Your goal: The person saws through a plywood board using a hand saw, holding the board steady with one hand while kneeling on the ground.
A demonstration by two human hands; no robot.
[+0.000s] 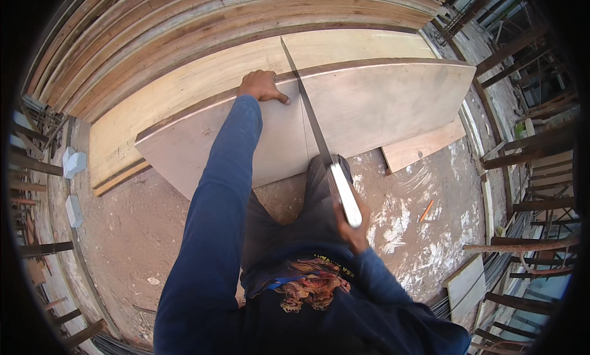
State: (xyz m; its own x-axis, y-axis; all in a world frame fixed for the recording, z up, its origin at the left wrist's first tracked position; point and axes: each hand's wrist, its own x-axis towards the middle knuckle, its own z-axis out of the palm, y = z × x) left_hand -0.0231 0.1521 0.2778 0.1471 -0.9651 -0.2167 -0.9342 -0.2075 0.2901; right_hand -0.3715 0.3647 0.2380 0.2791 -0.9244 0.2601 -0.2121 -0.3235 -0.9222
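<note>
Over on the left, the left hand (263,86) clasps the far edge of the pale board (381,103) before the knees, thumb spread on its face. Next along, the marked line (305,132) looks uncut, so nearly all the sawing seems left; the saw (313,120) slants across, right hand (359,235) fingers wrapped around its white handle (348,200).

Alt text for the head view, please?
A person's right hand holds a white-handled handsaw across the upper edge of a pale wooden panel, while the left hand clasps that edge. A thin orange object lies on the floor to the right.
</note>
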